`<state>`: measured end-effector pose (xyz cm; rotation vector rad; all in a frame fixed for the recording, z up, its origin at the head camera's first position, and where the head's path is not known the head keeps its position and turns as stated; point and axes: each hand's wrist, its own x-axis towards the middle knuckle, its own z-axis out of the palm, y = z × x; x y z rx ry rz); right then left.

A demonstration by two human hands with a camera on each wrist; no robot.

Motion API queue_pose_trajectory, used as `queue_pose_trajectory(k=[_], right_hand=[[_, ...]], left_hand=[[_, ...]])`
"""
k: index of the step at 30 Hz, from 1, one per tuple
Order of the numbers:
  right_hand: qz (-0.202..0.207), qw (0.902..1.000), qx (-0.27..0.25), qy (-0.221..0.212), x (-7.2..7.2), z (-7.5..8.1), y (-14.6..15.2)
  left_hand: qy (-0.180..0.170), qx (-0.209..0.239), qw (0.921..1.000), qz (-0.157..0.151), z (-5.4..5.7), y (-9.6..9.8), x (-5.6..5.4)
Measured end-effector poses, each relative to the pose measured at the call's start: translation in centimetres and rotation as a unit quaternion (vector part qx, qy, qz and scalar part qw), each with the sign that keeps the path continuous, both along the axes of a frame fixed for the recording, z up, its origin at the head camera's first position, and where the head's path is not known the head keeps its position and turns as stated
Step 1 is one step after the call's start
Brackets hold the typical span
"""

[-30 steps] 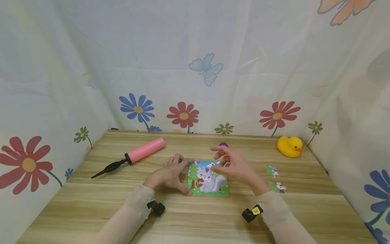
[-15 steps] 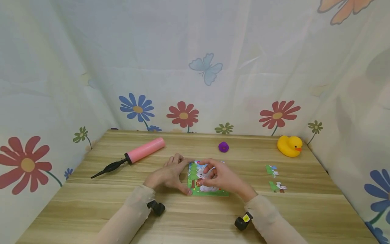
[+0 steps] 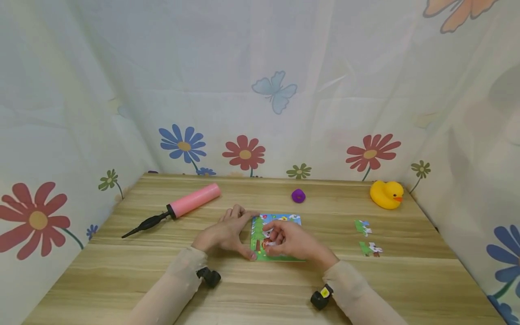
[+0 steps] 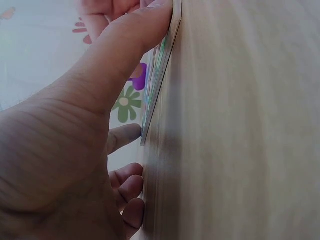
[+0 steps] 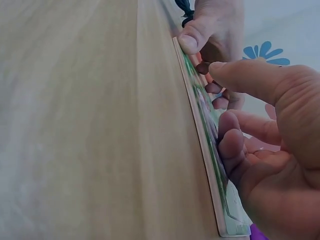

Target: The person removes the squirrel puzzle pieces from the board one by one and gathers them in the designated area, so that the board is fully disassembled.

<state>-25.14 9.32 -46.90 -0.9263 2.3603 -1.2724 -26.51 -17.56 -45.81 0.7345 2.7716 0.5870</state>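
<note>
Head view: right hand (image 3: 294,239) hides much of the puzzle board (image 3: 257,231); print under its fingers cannot be read. Right of those fingers, upper loose piece (image 3: 363,228) and lower loose piece (image 3: 370,249): fine print too small to make out. Purple object (image 3: 298,196), beyond the fingertips: too small to identify. Yellow label (image 3: 325,292), behind the fingers: illegible.

Left wrist view: board and right hand cut off by top edge, past the left thumb (image 4: 120,55); purple object partly hidden beside that thumb.

Right wrist view: board nearly edge-on below the fingers, picture unreadable; purple object clipped at bottom edge.
</note>
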Motion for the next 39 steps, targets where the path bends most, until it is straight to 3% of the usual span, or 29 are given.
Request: queue_pose_trajectory(k=[10,18,39], right_hand=[[0.016,0.9975,0.038,0.057,0.56,-0.02,-0.23],[0.003,0.9979,0.048,0.044,0.77,0.11,-0.35],[-0.009,0.9996,0.01,0.024,0.98,-0.1,-0.52]], left_hand=[[-0.002,-0.002,1.0,0.001,0.2,0.06,0.09],[-0.004,-0.001,1.0,0.003,0.14,0.09,-0.02],[-0.002,0.005,1.0,-0.001,0.13,0.08,0.02]])
